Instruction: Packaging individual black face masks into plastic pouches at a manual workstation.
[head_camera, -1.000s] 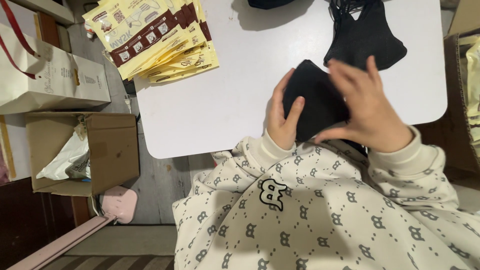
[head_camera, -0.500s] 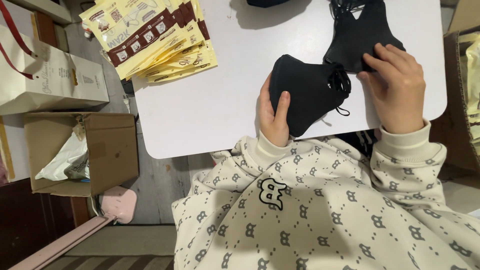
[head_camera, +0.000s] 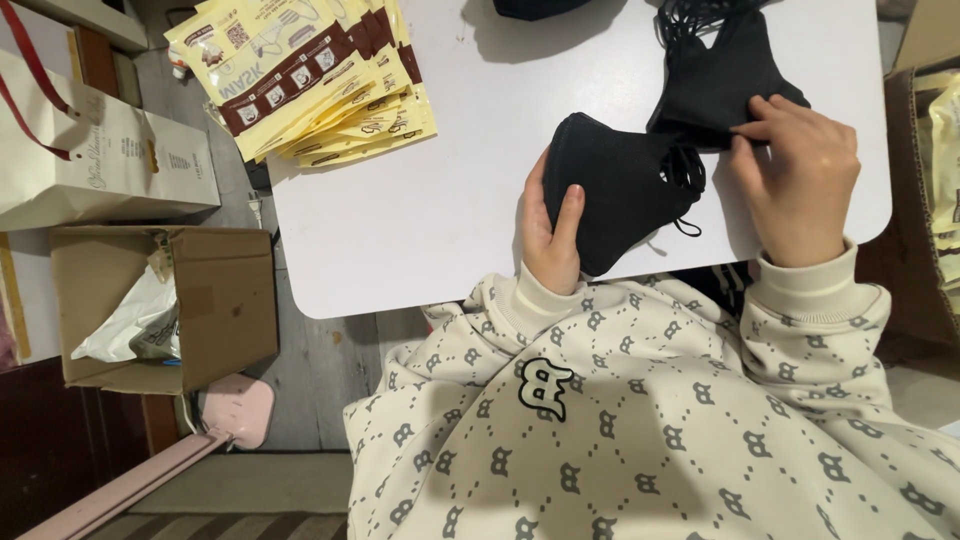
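Black mask (head_camera: 615, 195) at centre of frame, on white table (head_camera: 420, 220). My left hand (head_camera: 550, 235) clamps its left edge. Right hand (head_camera: 800, 180) pinches next mask (head_camera: 725, 75), upper right. Fabric prob. light, soft, floppy; better hold by edge, not by thin ear loops.

1. Left hand (head_camera: 552, 232): palm turned inward, thumb raised and pressed flat, remaining fingers curled out of sight; grip closed.
2. Right hand (head_camera: 800, 180): back upward, fingers bent, thumb and forefinger tips pinched together at left.
3. Both wrists: in cream ribbed cuffs, forearms angled inward.
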